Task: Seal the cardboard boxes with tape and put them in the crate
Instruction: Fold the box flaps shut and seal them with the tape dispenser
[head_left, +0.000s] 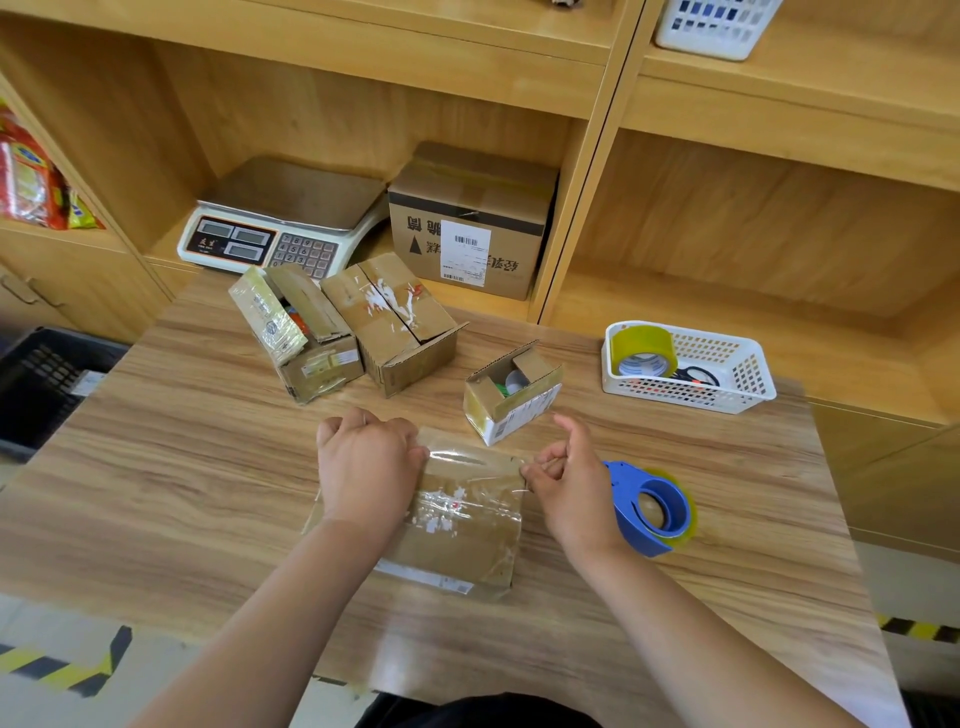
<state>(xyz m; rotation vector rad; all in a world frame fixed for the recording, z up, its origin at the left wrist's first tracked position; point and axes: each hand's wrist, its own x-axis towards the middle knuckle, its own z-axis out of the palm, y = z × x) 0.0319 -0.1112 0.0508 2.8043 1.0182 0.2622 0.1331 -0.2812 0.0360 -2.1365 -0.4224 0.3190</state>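
risk noted: the clear tape strip (475, 460) is stretching across the top of the cardboard box (457, 540) and, in my judgement, is liable to wrinkle or land askew of the seam if the pull is slackening or drifting. its free end could also fold onto itself. the box is lying flat near the front of the surface (208, 493) and could slide if released. the left hand (363, 462) is gripping the box's left end, knuckles up, fingers curled. the right hand (566, 478) is pinching the strip's end at the box's right edge. the hands are sitting apart, one at each end. the black crate (41, 379) is waiting off the surface's left side.
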